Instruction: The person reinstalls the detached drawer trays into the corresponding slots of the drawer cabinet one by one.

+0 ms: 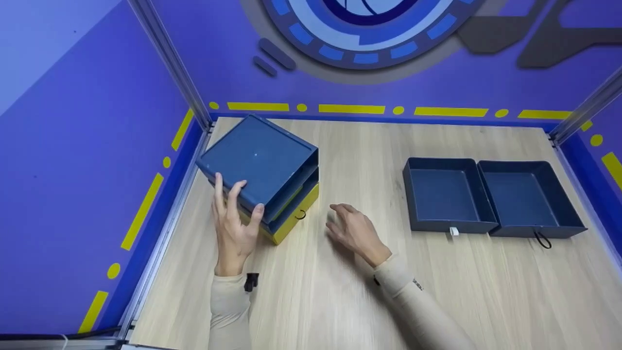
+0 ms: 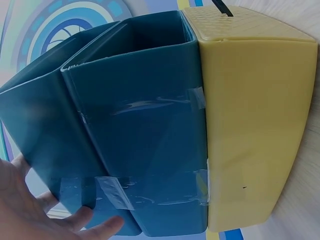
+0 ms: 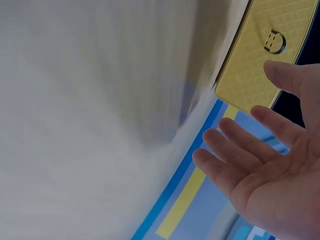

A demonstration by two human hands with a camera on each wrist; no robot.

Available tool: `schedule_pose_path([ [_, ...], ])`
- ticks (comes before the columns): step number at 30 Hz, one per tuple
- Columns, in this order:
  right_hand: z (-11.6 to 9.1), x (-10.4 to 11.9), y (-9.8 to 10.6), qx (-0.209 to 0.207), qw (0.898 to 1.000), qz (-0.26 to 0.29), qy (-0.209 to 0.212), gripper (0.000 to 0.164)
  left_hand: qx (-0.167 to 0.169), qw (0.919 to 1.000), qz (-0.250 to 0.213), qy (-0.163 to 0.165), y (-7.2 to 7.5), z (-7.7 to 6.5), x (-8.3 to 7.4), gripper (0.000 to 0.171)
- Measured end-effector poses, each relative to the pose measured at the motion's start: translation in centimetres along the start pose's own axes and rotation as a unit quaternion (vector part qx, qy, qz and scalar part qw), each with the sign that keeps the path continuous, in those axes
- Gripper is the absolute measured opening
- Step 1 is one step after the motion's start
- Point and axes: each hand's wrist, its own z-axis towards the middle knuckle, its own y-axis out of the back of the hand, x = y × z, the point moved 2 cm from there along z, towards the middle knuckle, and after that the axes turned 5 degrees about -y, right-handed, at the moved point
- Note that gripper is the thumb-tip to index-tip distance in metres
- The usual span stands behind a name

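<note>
At the left of the table stands a stack of drawer boxes, turned at an angle. Its two upper blue casings (image 1: 257, 155) have open fronts; the lowest is a yellow drawer box (image 2: 255, 130) whose front bears a small black loop (image 1: 302, 214). My left hand (image 1: 233, 231) rests its spread fingertips along the near-left edge of the top casing. Clear tape (image 2: 115, 192) runs across the casings' side in the left wrist view. My right hand (image 1: 357, 233) is held just right of the yellow front, fingers loosely extended and holding nothing.
Two dark blue drawers lie side by side on the right: one drawer (image 1: 442, 192) with a white tab, the other (image 1: 520, 194) with a black loop. Blue printed walls (image 1: 340, 92) on metal posts border the wooden tabletop (image 1: 350, 301).
</note>
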Motion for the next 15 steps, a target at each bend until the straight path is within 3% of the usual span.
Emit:
schedule_pose_path([
  [7, -0.4, -0.9, 1.6, -0.03, 0.999, -0.028, 0.018, 0.046, 0.005, 1.0, 0.0, 0.006, 0.0, 0.0, 0.0, 0.06],
  [15, -0.8, -2.2, 3.9, -0.053, 0.998, -0.033, 0.005, 0.048, 0.007, 0.9999, -0.002, 0.007, 0.0, 0.0, 0.0, 0.06],
])
